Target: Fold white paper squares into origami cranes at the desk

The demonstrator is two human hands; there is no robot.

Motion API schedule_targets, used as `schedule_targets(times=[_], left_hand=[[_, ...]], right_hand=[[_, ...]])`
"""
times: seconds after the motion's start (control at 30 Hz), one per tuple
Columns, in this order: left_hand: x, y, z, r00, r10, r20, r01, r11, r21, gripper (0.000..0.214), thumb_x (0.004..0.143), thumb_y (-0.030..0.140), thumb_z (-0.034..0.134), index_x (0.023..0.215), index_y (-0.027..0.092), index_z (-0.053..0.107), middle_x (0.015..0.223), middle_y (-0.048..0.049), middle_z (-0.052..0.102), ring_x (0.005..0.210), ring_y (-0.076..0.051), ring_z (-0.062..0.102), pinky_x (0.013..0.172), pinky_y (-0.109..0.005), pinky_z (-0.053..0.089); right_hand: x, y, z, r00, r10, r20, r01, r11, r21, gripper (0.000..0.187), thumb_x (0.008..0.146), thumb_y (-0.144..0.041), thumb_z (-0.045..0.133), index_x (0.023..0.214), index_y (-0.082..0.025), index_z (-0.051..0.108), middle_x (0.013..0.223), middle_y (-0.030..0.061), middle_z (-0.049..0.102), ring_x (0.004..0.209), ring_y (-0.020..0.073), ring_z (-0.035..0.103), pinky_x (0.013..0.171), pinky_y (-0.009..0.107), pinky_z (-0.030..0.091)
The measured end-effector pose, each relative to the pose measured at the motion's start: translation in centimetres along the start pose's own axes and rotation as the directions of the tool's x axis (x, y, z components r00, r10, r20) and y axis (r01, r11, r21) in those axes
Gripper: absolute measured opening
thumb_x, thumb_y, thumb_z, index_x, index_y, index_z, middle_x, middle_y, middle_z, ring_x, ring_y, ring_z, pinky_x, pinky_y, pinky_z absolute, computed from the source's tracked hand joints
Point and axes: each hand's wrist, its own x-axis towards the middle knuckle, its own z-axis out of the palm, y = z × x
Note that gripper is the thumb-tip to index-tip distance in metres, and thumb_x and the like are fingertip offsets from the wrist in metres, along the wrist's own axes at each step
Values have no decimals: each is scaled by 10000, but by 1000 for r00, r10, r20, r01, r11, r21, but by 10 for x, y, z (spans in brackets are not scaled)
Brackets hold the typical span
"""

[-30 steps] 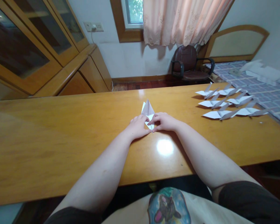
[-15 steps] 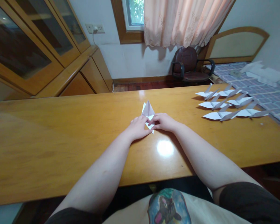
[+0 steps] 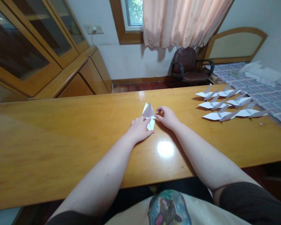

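A partly folded white paper piece [image 3: 149, 113] lies on the wooden table [image 3: 61, 137], its point aimed away from me. My left hand [image 3: 139, 129] rests on its near left side, fingers lying flat and pressing the paper down. My right hand [image 3: 166, 117] sits just right of the paper, fingers curled, its fingertips pinching at the paper's right edge.
Several finished white paper cranes [image 3: 224, 104] stand in rows at the table's far right. A dark armchair [image 3: 189, 65] is behind the table under a pink curtain [image 3: 180, 22]. Wooden glass-door cabinets [image 3: 37, 47] line the left wall. A bed with a checked cover [image 3: 267, 90] lies at right.
My right hand slid away from me along the paper's right edge. More of the paper's near tip now shows between the hands. The left hand stayed in place.
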Motion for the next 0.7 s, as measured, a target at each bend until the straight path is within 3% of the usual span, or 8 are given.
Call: schedule_targets(times=[0.13, 0.3, 0.47, 0.57, 0.63, 0.7], left_hand=[[-1, -2, -4, 997, 75, 32, -75, 997, -7, 495, 803, 508, 560, 1252, 303, 584, 1274, -69, 536, 1167, -308, 462, 1006, -472, 362], [-2, -4, -7, 987, 152, 44, -148, 986, -81, 350, 867, 399, 496, 1168, 292, 637, 1386, -50, 491, 1245, -270, 451, 1050, -430, 351], [-1, -3, -9, 998, 50, 40, -44, 990, -133, 288, 863, 383, 510, 1068, 242, 654, 1238, -78, 610, 1111, -257, 563, 961, -392, 425], [2, -2, -11, 999, -15, 46, 20, 994, -105, 253, 863, 412, 512, 957, 224, 655, 1025, -74, 677, 936, -244, 615, 843, -368, 463], [4, 0, -10, 999, -40, 21, 42, 997, -62, 256, 859, 431, 525, 946, 224, 647, 1003, -74, 675, 920, -248, 613, 826, -368, 459], [6, 1, -7, 999, -36, -14, 36, 999, -23, 294, 846, 435, 555, 1044, 229, 627, 1064, -81, 657, 974, -257, 597, 855, -374, 447]], right_hand=[[4, 4, 0, 993, 28, 110, -5, 979, -205, 179, 809, -347, 632, 900, -200, 679, 926, 72, 657, 878, 213, 548, 797, 335, 379], [4, 0, -3, 988, 57, 145, -23, 974, -224, 190, 825, -364, 609, 773, -199, 687, 816, 50, 662, 792, 183, 542, 709, 293, 355], [2, -5, -4, 970, 102, 221, -53, 975, -217, 365, 868, -423, 512, 629, -177, 638, 645, 40, 618, 637, 152, 520, 639, 283, 353], [0, -6, -4, 982, 119, 146, -81, 966, -245, 283, 798, -438, 608, 865, -172, 679, 858, 88, 668, 813, 214, 580, 759, 322, 408], [0, -5, -5, 993, 119, 11, -111, 955, -276, 564, 718, -449, 698, 1190, -160, 587, 1184, 155, 600, 1065, 299, 539, 898, 403, 401], [-1, -3, -6, 997, 72, -31, -78, 951, -299, 810, 702, -445, 723, 1394, -172, 404, 1431, 179, 407, 1252, 349, 416, 1007, 478, 337]])
